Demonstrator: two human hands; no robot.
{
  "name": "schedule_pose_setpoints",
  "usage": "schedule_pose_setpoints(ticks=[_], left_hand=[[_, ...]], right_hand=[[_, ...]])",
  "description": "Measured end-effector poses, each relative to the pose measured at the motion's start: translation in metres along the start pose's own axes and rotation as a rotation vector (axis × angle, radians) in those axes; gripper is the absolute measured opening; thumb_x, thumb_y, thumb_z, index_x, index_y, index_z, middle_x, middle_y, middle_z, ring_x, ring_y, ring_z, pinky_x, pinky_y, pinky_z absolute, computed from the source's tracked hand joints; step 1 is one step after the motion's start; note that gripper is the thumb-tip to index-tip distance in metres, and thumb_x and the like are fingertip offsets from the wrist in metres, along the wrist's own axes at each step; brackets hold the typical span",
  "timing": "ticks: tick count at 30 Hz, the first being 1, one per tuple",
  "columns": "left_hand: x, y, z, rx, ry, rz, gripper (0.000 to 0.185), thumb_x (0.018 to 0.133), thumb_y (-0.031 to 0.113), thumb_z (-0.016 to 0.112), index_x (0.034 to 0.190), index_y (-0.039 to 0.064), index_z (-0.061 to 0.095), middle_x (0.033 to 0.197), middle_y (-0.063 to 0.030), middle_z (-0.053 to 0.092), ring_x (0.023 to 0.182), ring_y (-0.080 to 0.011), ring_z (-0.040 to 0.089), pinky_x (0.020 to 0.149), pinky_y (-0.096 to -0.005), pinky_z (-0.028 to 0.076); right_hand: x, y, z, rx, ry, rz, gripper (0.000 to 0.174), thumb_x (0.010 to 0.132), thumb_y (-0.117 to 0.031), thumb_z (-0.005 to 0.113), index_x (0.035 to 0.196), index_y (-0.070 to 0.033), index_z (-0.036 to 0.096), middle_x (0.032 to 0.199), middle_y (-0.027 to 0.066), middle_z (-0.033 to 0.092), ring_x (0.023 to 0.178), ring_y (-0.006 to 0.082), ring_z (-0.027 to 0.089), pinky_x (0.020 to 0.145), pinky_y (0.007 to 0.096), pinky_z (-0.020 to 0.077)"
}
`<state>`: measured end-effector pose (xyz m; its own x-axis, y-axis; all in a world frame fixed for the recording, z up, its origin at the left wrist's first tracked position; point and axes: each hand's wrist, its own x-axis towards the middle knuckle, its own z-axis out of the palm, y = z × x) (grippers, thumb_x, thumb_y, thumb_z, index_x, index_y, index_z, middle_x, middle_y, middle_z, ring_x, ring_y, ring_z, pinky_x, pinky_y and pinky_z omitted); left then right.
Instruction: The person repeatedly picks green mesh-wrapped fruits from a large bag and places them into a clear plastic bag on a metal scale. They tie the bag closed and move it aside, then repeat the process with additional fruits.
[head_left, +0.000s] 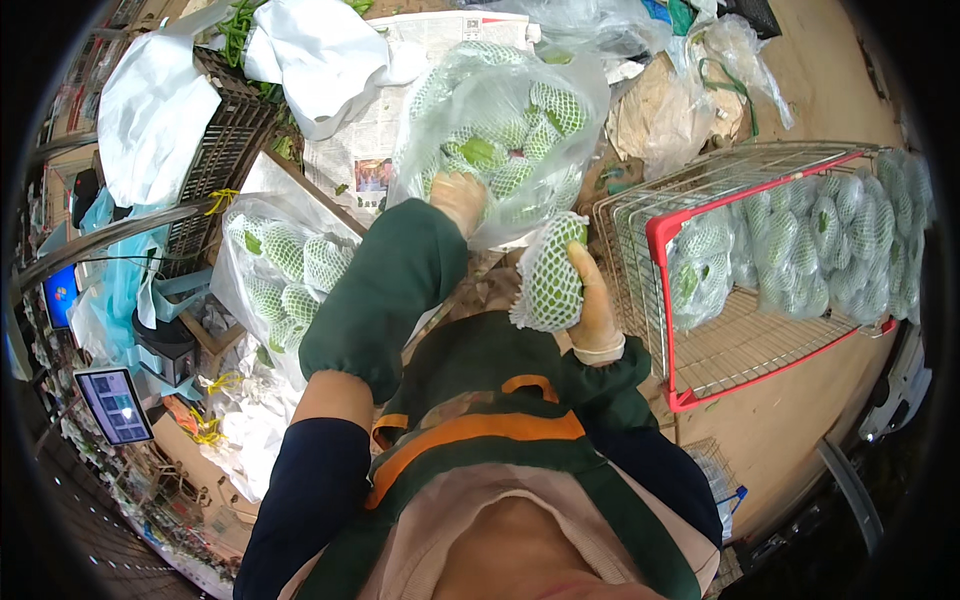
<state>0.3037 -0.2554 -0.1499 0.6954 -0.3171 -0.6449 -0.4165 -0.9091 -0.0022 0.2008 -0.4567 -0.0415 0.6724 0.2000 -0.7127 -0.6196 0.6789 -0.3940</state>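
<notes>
In my gloved right hand (592, 296) is an oblong green fruit or vegetable in a white foam net (551, 274), held upright in front of my apron. My left hand (459, 201), also gloved, reaches over the near edge of a large clear plastic bag (431, 112). Its fingertips are hidden, and I cannot tell whether they grip anything. Inside that bag lie several green pieces in foam nets (512, 176). A second clear bag (232, 281) of netted green produce lies left of my left forearm, partly covered by it.
At right stands a wire shopping cart with red trim (660, 232), holding several filled bags (780, 247). Newspaper (337, 154) lies under the large bag. A dark plastic crate (217, 142) stands at left, behind a metal bar (112, 240). Lower left is a lit screen (114, 406).
</notes>
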Motion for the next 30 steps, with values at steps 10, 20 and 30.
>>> schedule_pose_setpoints(ticks=[10, 20, 30], left_hand=[[-0.070, -0.033, 0.065, -1.151, 0.868, -0.190, 0.018, 0.080, 0.000, 0.068, 0.096, 0.003, 0.061, 0.096, -0.0177, 0.064, 0.090, -0.0340, 0.064, 0.081, -0.0374, 0.051], [-0.152, -0.022, 0.043, -1.318, 0.817, -0.173, 0.037, 0.089, 0.006, 0.062, 0.126, 0.005, 0.062, 0.119, -0.0194, 0.065, 0.111, -0.0359, 0.062, 0.097, -0.0400, 0.049], [-0.250, -0.124, 0.106, -1.627, 1.047, -0.859, 0.021, 0.096, 0.018, 0.067, 0.106, -0.001, 0.070, 0.094, -0.0065, 0.071, 0.084, -0.0121, 0.061, 0.076, -0.0279, 0.050]], right_hand=[[0.188, -0.027, 0.066, -0.821, 0.146, -0.377, 0.071, 0.087, -0.048, 0.071, 0.128, 0.009, 0.059, 0.124, 0.0179, 0.065, 0.112, 0.0284, 0.062, 0.099, 0.0369, 0.0459], [0.203, 0.013, 0.080, -2.395, -0.006, -1.025, 0.062, 0.077, -0.014, 0.067, 0.138, -0.015, 0.055, 0.143, 0.0119, 0.052, 0.132, 0.0315, 0.047, 0.101, 0.0572, 0.0388], [0.248, -0.012, 0.108, -2.630, -0.676, -0.500, 0.074, 0.069, -0.019, 0.080, 0.136, -0.003, 0.055, 0.146, 0.0239, 0.049, 0.135, 0.0387, 0.046, 0.114, 0.0450, 0.0365]])
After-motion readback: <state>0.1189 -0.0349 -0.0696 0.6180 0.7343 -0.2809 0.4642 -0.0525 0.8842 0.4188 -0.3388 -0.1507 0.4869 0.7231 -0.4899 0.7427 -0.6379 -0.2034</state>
